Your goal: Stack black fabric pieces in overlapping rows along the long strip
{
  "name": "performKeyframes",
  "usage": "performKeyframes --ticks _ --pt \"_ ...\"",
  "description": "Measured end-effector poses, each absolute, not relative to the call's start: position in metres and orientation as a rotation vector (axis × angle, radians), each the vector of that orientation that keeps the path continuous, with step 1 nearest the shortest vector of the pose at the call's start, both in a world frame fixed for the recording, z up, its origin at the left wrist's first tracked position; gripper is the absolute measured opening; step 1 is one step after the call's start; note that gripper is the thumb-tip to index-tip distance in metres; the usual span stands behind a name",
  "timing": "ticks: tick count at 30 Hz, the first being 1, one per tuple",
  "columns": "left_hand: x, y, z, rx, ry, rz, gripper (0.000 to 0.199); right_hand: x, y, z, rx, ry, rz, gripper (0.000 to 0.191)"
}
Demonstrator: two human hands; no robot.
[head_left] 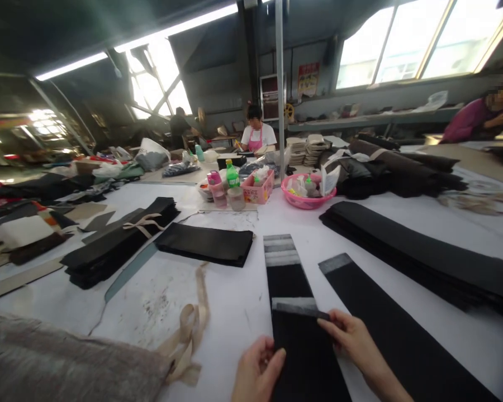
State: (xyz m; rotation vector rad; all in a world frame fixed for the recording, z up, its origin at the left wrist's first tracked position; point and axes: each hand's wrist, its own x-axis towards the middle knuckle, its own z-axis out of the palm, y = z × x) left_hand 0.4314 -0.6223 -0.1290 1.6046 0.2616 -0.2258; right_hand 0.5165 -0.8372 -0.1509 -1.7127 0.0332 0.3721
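Note:
In front of me lies a long black strip of leather-like material [304, 357], its far end turned up into a narrow fold with a grey band along it. My right hand [352, 340] pinches the right corner of that fold between thumb and fingers. At the strip's left edge, my left hand [260, 365] is closed with curled fingers, the thumb on the edge. Beyond the fold, grey-banded ends of other black strips [281, 249] show underneath. Another black strip with a grey end [377, 307] lies to the right of my right hand.
A long stack of black strips [423, 251] lies at right. Further left are a short black stack [205, 243], a tied bundle [121, 240] and beige ribbon [188, 329]. A pink basin [308, 202] and bottles stand beyond. A co-worker [257, 134] sits across the table.

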Motion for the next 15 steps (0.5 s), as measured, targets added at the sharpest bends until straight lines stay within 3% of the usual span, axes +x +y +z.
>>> performKeyframes --ticks 8,15 --pt "0.472 -0.621 -0.144 1.765 0.205 -0.088 0.039 0.519 -0.831 -0.154 -1.734 0.095 0.399 0.04" --pt "0.482 -0.62 -0.154 1.753 0.336 -0.19 0.036 0.527 -0.834 -0.157 -1.829 0.119 0.411 0.031"
